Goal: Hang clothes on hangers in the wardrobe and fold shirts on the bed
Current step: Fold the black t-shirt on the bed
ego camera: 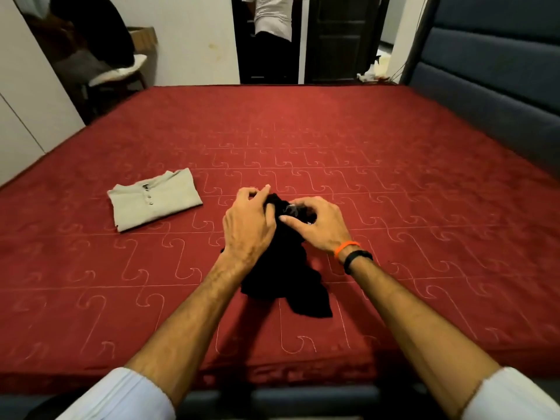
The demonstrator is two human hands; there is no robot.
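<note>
On the red bed [394, 183], both hands' grip, left hand [248, 225] and right hand [318, 222], pinches a bunched black shirt [281, 277].

The top of the black cloth [285, 274] hides under both hands. At the top middle, a person [272, 16] is cut off by the edge.

On the bed [394, 177], a folded shirt [154, 200] lies left of a bunched garment [288, 277] under both hands.
</note>
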